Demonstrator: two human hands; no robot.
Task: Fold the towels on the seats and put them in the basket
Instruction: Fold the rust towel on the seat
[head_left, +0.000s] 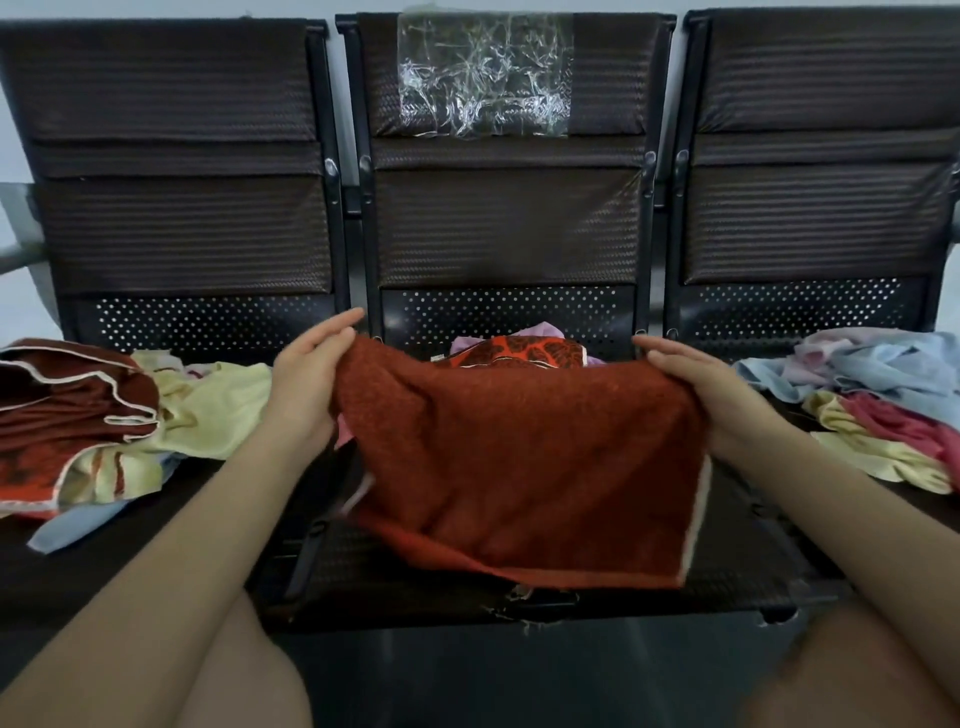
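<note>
Left seat (156, 530): a heap of towels lies here, a dark red one with white edging (72, 405) on the left and a pale yellow one (218, 410) beside it.
Left hand (306, 379): you pinch the upper left corner of the red towel (519, 467), thumb on the near side, fingers stretched out behind the cloth.
Red towel: you hold it up by its two top corners, spread between your hands over the middle seat (415, 587); its lower edge hangs at the seat's front.
Middle pile (519, 351): an orange patterned towel with pink cloth under it sits at the back of the middle seat, just behind the red towel.
Right hand (696, 384): you grasp the upper right corner, fingers laid along the top edge.
Right seat (924, 509): a heap of light blue (883, 364), pink and yellow towels.
Basket: out of view.
</note>
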